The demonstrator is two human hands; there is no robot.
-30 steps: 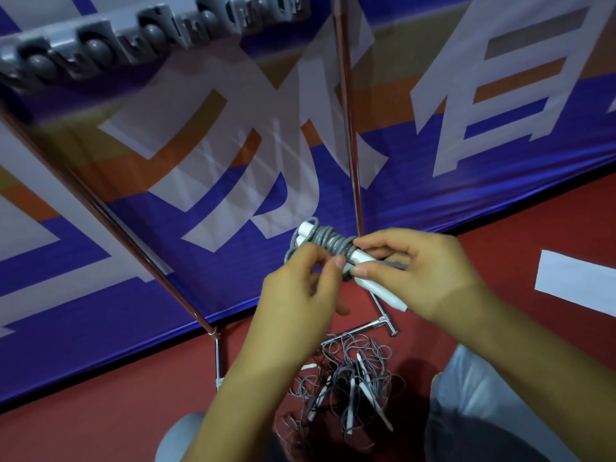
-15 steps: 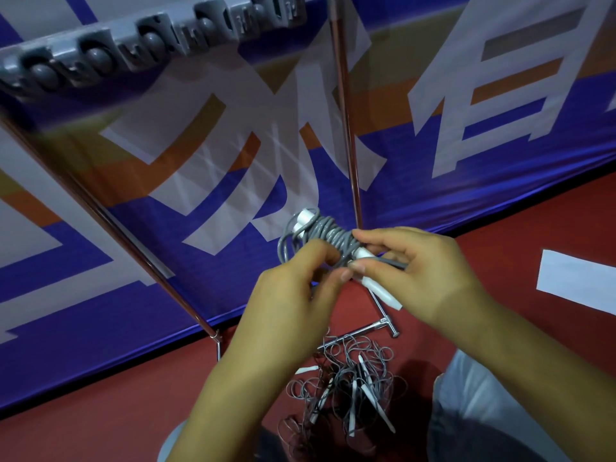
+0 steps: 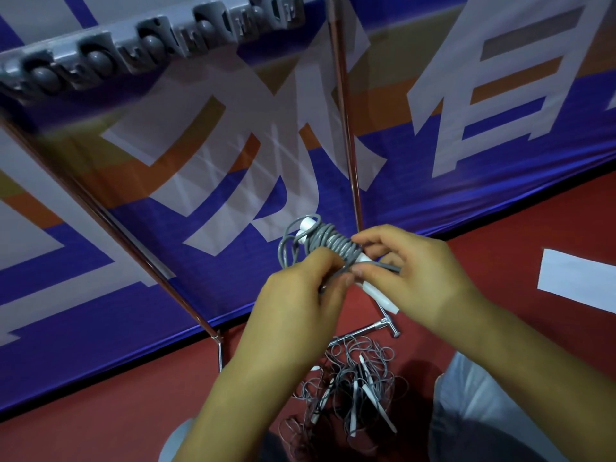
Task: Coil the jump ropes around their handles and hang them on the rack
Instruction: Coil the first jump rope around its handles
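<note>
A: Two hands on one rope [image 3: 336, 246]? Why?
B: Left hand [image 3: 300, 295] steadies the coil on the handles [image 3: 376, 291]; right hand [image 3: 416, 278] pinches the loose end. Rack [image 3: 150, 51] above, unused.

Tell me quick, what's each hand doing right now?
Left hand: closed, pinching the coiled jump rope.
Right hand: closed, pinching the rope's grey cord against the white handles.
</note>
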